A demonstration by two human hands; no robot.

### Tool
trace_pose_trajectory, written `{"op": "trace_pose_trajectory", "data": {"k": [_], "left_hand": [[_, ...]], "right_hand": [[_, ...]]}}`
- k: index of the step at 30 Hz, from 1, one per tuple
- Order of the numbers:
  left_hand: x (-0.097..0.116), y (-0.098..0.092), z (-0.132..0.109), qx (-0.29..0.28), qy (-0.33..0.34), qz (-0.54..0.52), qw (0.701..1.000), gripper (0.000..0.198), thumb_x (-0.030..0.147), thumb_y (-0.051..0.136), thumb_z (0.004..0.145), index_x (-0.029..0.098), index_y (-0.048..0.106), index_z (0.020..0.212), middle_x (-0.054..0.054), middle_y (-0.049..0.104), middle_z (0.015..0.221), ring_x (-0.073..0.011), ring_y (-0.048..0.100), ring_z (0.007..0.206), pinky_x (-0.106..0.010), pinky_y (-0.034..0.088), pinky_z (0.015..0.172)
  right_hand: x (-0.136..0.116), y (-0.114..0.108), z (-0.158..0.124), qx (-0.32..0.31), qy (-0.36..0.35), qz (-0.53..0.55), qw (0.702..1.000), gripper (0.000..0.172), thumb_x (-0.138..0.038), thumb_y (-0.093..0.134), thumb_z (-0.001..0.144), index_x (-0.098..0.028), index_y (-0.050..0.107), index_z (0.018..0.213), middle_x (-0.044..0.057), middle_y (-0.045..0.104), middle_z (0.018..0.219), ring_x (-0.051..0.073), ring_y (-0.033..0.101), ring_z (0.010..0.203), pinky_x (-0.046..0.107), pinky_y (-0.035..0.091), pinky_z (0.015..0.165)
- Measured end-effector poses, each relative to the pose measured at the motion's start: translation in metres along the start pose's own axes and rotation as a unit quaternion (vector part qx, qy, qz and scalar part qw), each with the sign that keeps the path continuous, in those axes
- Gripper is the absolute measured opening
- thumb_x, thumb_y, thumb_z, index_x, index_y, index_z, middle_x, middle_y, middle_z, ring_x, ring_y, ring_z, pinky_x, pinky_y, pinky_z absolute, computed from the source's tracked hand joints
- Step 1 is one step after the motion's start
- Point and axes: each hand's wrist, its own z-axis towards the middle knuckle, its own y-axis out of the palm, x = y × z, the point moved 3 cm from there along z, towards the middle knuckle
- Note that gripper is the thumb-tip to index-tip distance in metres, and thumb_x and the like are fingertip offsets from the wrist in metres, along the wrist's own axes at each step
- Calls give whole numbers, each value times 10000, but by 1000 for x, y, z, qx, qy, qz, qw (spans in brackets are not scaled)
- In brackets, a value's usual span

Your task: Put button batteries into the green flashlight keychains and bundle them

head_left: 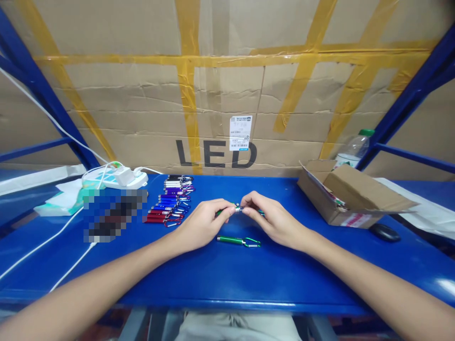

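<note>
My left hand point(208, 219) and my right hand point(268, 219) meet over the middle of the blue table. Both pinch a small green keychain flashlight point(237, 209), the left at one end and the right at the other. Its silver part shows between my fingertips; the rest is mostly covered. A tiny silver piece just behind it is too small to make out. Nearer to me lies another green flashlight point(230, 240) with a green carabiner clip. To the left, several flashlights point(167, 208) with clips lie in a column, in red, blue, purple, white and black.
An opened cardboard box point(322, 199) stands at the right, with a black computer mouse point(384, 232) beside it and a bottle point(357, 144) behind. A white power strip point(137, 180), cables, a tissue pack point(62, 201) and a blurred-out object point(115, 215) occupy the left. A large carton point(149, 113) walls the back.
</note>
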Motion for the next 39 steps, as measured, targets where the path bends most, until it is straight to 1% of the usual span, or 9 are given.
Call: {"op": "trace_pose_trajectory", "data": {"k": [3,6,8,16,22,27,32,35,39], "left_hand": [[-5,1,0,-32,-35,-42,998,491,502,444,1140,160,666,867,12,596,767,-148,503,709,-279,368,659],[-6,3,-1,-49,-33,-66,996,393,518,521,1112,169,700,1090,-9,693,926,-161,569,785,-267,420,698],[-5,3,-3,-40,-15,-36,998,331,477,575,1100,190,690,1215,-18,726,1004,-167,601,817,-268,441,729],[4,-2,-5,-11,118,78,990,241,339,508,1144,198,700,1181,-71,750,1139,-214,695,1023,-299,498,924],[6,-1,-7,-30,78,82,993,270,400,476,1151,224,677,1193,-49,763,1081,-209,707,912,-300,517,850],[15,-6,-8,-43,92,62,993,265,383,504,1145,218,709,1181,-46,765,1094,-196,689,919,-288,488,859],[20,-10,-7,-76,39,-3,996,316,428,524,1135,195,736,1105,4,737,939,-152,614,773,-254,453,739],[18,-8,-6,-78,27,-18,996,333,430,525,1134,183,739,1071,-2,741,934,-158,624,779,-250,457,713],[13,-7,-6,-54,111,71,990,301,359,482,1160,179,723,1159,-53,778,1078,-199,701,939,-289,498,875]], "right_hand": [[3,1,-3,-12,-60,-45,997,104,-297,502,1159,-245,590,1139,62,696,1072,202,663,945,321,525,835],[3,0,-4,2,-77,-70,995,102,-284,496,1159,-249,590,1141,66,693,1052,212,665,948,340,535,848],[2,-1,-3,14,-76,-76,994,90,-282,506,1154,-248,588,1137,69,697,1053,216,665,947,347,537,848],[-6,-2,-5,15,-105,-82,991,78,-272,503,1158,-242,575,1157,69,685,1042,214,650,928,338,529,823],[-18,-5,-3,25,-161,-157,974,156,-256,455,1166,-234,609,1167,81,690,984,239,612,875,372,511,787],[-21,-6,-4,25,-178,-207,962,243,-232,420,1161,-228,659,1115,78,668,893,242,578,791,391,488,740],[-19,-7,-8,5,-204,-261,943,309,-180,393,1143,-227,680,1040,80,664,843,242,550,729,400,458,690],[-19,-6,-7,1,-199,-229,953,269,-192,415,1145,-228,666,1054,74,665,851,240,552,735,392,463,695],[-17,-5,-4,12,-125,-87,988,139,-262,490,1152,-224,623,1143,74,689,995,218,618,871,346,503,775]]}}
